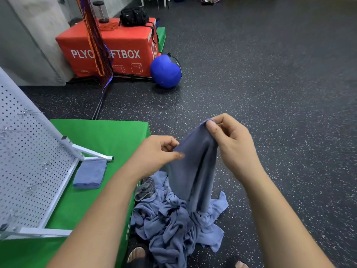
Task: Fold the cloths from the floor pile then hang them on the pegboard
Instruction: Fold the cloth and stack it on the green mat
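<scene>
My right hand (229, 144) pinches the top corner of the cloth (195, 171). My left hand (158, 151), lower and nearer the pegboard (29, 161), grips its side edge, so it hangs lengthwise, straight down over the floor pile (173, 225). My left fingertips blur, and the hem seems to merge with the pile.

Your pegboard (25, 161) runs off the left edge, and the held cloth (195, 167) hides part of your pile (173, 229)
</scene>
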